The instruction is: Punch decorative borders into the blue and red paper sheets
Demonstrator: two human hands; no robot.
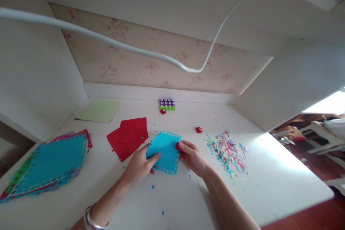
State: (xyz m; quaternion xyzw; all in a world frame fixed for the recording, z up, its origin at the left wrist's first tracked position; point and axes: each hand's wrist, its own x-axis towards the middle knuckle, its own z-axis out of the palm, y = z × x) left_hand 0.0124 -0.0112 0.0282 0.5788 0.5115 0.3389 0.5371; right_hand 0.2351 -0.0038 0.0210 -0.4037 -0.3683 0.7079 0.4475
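Right hand (193, 157) over floral-backed desk (134, 208)

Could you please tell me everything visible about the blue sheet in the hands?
The blue sheet looks like thin paper or card, roughly four-sided, with small holes along several edges. It appears bowed and lifted over the white table. The left hand grips its left side, thumb on top; the right hand holds a small red punch at its right edge.
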